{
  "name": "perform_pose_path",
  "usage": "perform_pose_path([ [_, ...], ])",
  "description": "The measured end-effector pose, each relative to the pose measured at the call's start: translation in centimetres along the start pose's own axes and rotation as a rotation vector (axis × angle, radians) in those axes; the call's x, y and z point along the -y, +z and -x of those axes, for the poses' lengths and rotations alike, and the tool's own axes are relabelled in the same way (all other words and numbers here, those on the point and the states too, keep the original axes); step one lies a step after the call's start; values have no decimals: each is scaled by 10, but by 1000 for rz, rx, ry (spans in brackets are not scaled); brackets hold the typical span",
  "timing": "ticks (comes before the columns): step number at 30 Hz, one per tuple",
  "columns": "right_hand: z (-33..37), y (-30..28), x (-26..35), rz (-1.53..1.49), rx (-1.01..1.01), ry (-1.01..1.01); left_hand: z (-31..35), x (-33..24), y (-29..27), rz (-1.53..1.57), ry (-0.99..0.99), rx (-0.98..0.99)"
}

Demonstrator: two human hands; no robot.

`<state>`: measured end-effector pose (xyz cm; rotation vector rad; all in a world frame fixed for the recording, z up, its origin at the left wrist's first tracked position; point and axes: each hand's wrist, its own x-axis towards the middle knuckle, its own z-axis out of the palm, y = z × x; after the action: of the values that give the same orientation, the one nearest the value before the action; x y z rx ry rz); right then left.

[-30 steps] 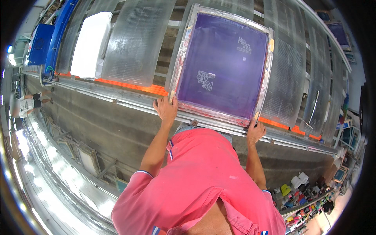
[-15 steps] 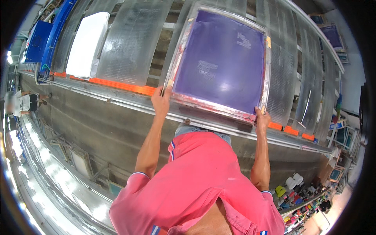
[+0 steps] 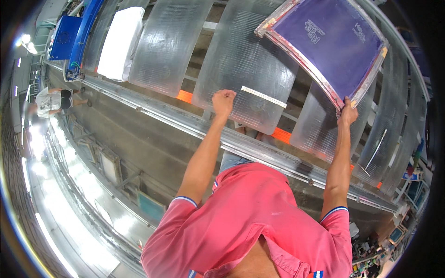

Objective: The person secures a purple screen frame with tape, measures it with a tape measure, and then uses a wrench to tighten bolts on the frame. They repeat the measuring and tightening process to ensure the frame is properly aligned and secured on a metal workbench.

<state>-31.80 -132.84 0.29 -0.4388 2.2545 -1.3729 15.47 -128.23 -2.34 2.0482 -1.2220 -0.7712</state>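
Observation:
My right hand (image 3: 347,114) grips the near corner of a silkscreen (image 3: 331,60). The screen has purple mesh with pale lettering in a worn, stained frame. It sits tilted over the clear slatted panels at the right. My left hand (image 3: 224,102) is off the screen, its fingers curled in over the near part of a clear ridged panel (image 3: 245,60); whatever they may hold is hidden. A white ruler (image 3: 264,97) lies on that panel, just right of my left hand and apart from it.
A folded white cloth-like bundle (image 3: 121,44) lies on a panel at the left, near a blue machine (image 3: 67,37). A metal rail (image 3: 185,125) runs along the near edge. A thin metal rod (image 3: 375,149) rests on a right-hand panel. Another person (image 3: 51,102) stands far left.
The silkscreen has swung up and to the right in my right hand, uncovering the panel and the ruler. My left hand has let go of its frame.

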Motion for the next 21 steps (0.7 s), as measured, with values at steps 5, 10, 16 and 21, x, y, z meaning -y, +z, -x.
perform_pose_path([
  [5,-55,-12,-33,176,-12,-14,10,-6,41,-229,79,-203],
  [10,-64,-17,-32,470,1,60,22,-19,50,-266,93,-184],
  [16,-51,-29,1,908,-109,-186,22,-43,63,-407,8,-236],
  [21,-29,-26,-13,813,-149,-697,17,-36,69,-394,-49,-139],
])
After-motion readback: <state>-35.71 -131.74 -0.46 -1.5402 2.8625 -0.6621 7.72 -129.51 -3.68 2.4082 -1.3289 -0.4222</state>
